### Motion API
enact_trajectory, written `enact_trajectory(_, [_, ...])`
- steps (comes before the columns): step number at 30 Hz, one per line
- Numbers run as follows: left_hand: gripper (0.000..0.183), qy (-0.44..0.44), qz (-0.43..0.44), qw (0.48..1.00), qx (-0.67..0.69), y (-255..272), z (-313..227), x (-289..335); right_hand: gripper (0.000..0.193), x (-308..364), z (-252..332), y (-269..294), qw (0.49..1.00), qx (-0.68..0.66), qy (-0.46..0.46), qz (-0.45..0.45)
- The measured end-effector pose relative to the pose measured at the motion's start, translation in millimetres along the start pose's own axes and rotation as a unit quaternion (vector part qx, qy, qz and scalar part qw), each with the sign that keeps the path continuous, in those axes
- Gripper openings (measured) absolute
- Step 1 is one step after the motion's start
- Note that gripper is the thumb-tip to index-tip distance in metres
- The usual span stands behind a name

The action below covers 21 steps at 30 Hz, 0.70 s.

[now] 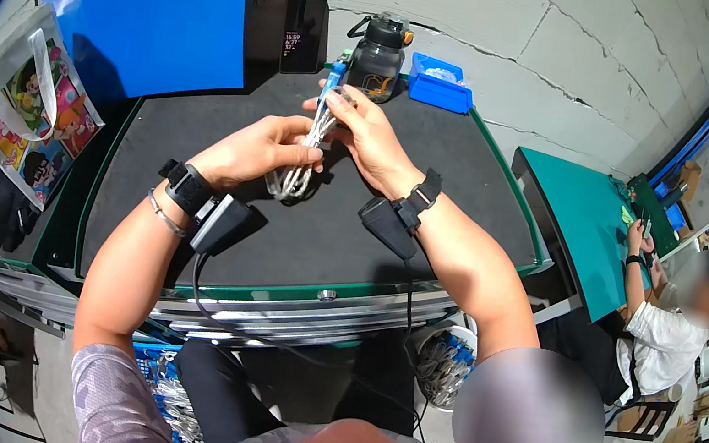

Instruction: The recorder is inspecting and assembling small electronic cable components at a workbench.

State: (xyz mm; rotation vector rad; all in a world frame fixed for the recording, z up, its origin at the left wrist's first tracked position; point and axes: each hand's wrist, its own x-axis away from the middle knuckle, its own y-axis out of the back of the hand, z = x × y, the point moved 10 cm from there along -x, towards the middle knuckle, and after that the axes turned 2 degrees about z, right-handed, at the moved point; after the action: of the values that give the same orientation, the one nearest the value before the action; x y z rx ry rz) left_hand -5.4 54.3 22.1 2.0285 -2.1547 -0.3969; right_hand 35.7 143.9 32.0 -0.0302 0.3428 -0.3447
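Note:
A looped bundle of whitish cable is held upright over the dark work mat, between my two hands. Its upper end carries a blue piece with a green tip, perhaps a connector. My left hand pinches the lower part of the bundle between thumb and fingers. Higher up, my right hand closes thumb and fingers round the strands just below the blue piece. Some fingertips are hidden behind the cable. Each wrist wears a strapped black box with a lead.
Behind my hands stand a dark drink bottle, a blue bin and a black display device. A patterned bag hangs at left. Below the table are a white bucket and blue basket of cables. Another person works at right.

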Motion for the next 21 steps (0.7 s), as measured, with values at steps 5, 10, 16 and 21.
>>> enact_trajectory(5, [0.028, 0.027, -0.006, 0.99, 0.139, 0.2, 13.3, -2.6, 0.043, -0.7, 10.0, -1.0, 0.997, -0.061, 0.026, 0.041])
enact_trajectory(10, [0.023, 0.023, -0.038, 0.986, 0.16, 7.5, 25.4, -5.8, 0.047, -3.6, 2.6, 2.6, 0.994, -0.088, 0.001, 0.059])
enact_trajectory(16, [0.022, 0.056, -0.116, 0.985, 0.117, 19.8, 33.5, -4.7, 0.047, -7.8, 3.1, 5.9, 0.995, -0.065, -0.002, 0.07])
enact_trajectory(21, [0.033, 0.062, -0.147, 0.982, 0.099, 26.4, 34.0, -1.5, 0.051, -7.6, 5.4, 1.6, 0.99, -0.106, 0.016, 0.092])
